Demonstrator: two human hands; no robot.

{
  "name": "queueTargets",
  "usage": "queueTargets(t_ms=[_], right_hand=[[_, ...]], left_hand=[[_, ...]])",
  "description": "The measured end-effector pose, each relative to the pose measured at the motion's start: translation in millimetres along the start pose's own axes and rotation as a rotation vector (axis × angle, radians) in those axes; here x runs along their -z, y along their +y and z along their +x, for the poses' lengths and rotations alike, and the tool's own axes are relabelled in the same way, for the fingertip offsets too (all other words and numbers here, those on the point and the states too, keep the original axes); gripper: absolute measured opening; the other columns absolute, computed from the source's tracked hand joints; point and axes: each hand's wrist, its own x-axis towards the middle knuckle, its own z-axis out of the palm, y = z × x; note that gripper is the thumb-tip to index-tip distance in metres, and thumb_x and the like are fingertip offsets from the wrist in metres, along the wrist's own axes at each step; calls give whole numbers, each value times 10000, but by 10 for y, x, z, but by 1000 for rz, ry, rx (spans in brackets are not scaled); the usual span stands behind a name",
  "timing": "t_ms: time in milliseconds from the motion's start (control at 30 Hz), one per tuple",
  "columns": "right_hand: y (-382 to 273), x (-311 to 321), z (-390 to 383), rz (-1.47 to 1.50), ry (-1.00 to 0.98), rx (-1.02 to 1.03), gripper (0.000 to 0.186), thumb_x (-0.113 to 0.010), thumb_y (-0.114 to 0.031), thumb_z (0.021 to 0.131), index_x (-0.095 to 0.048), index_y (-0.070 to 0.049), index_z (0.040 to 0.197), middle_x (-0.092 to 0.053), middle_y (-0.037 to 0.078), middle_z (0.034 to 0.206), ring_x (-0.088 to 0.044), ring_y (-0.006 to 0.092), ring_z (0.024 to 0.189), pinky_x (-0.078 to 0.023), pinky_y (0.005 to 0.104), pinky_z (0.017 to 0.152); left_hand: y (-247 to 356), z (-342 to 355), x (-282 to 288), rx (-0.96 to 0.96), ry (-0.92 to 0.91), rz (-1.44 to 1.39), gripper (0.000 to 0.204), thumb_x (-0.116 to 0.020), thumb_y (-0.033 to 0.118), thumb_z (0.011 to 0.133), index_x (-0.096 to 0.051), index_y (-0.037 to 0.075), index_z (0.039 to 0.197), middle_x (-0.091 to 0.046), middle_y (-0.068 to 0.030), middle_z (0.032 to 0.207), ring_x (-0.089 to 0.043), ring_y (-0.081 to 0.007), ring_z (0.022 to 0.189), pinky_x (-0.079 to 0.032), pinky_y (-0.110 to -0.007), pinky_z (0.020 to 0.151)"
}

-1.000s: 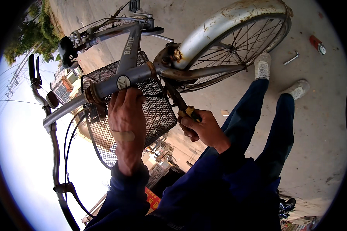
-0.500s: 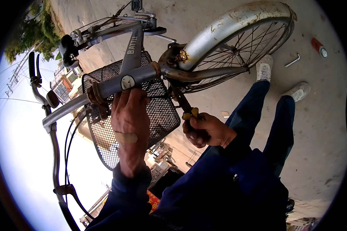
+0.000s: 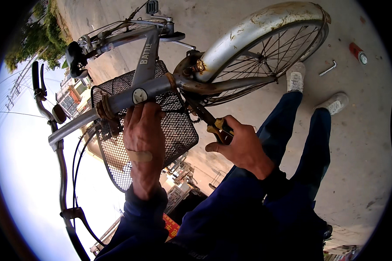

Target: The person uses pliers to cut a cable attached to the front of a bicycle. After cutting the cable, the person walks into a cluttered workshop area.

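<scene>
Bike (image 3: 143,93) lies upended in front of me, its grey stem and head tube close under my face, the rusty fork (image 3: 213,87) running right to the front wheel (image 3: 274,52) under a scuffed silver mudguard (image 3: 257,26). A black mesh basket (image 3: 170,126) hangs behind the stem, and the handlebar (image 3: 56,130) curves down my left side with its cables. My left hand (image 3: 141,139), a plaster across its back, is wrapped shut over the stem just below the round cap. My right hand (image 3: 241,145) is closed tight on the yellow-and-black handle of a tool (image 3: 215,126), whose dark shaft reaches up to the rusty joint at the fork crown. My feet stand on the concrete floor (image 3: 361,143), where a red can (image 3: 357,52) and a hex key (image 3: 328,68) lie well apart from the wheel. Against half a second ago, my right hand sits a little lower and more turned, thumb out to the left; my left hand has not shifted.
</scene>
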Motion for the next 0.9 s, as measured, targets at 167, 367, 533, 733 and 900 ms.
queueTargets(t_ms=[167,367,533,733,900], right_hand=[[385,-234,124,157,60,272,493,-882,-142,773,-639,39,1162,-744,83,994,-647,119,739,-527,287,678],[290,-132,139,520,-320,-70,473,-808,-60,735,-666,20,1180,-460,-50,720,-455,65,580,-385,270,521],[135,42,100,444,-362,-132,454,-783,-90,725,-619,8,1136,-565,19,753,-534,123,626,-419,300,558],[93,96,11,-355,237,267,539,-828,-148,724,-474,-44,1117,-554,189,1181,-645,377,971,-541,488,804],[61,-41,-78,-874,562,480,643,-867,-194,666,-538,-42,1196,-535,132,1206,-590,317,1007,-557,462,737]], left_hand=[[26,15,24,50,-32,-27,48,-683,38,947,-658,38,988,-701,-135,983,-713,-324,850,-547,-438,726],[31,6,30,71,-58,-39,52,-674,31,949,-658,40,998,-707,-131,1002,-734,-322,856,-552,-427,686],[21,-6,-4,45,-31,-64,34,-666,25,952,-645,36,976,-700,-131,990,-724,-312,817,-545,-421,656],[-3,-16,-18,21,-20,-30,21,-663,43,965,-643,38,969,-685,-126,965,-703,-296,764,-536,-418,630],[-1,-28,-7,37,-19,-16,16,-651,33,970,-641,39,982,-681,-127,969,-704,-289,777,-532,-417,629]])
